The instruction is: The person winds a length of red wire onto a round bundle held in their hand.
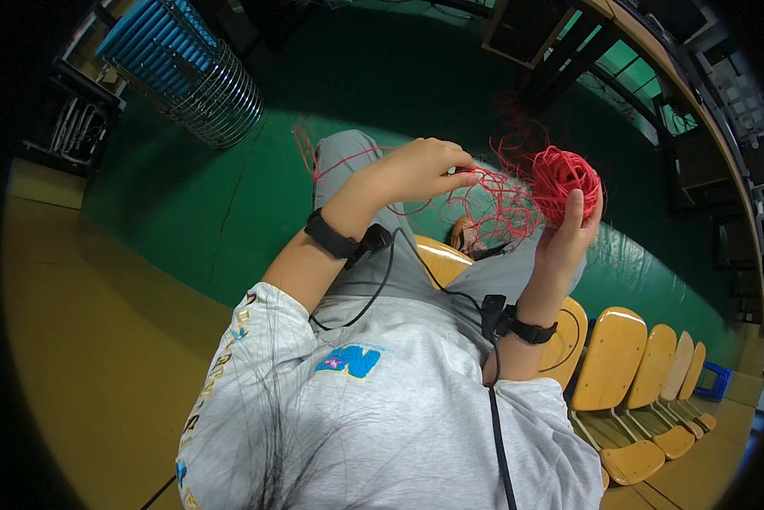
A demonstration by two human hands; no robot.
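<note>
A ball of red string point(563, 180) rests in my right hand point(566, 242), whose thumb presses its near side while the other fingers are mostly hidden behind it. Loose tangled red string point(502, 204) hangs between the ball and my left hand point(428, 172), above my lap. The left thumb and forefinger pinch a strand at the edge of that tangle. Another length of the string passes behind the left wrist and trails over my knee on the left. Each forearm wears a black strap with a small device and a cable.
Wooden chairs point(620, 348) stand in a row at the right. At the upper left are stacked blue stools point(162, 51) with metal ring legs. Tables point(654, 51) line the upper right. A black cable point(499, 433) runs down across my shirt.
</note>
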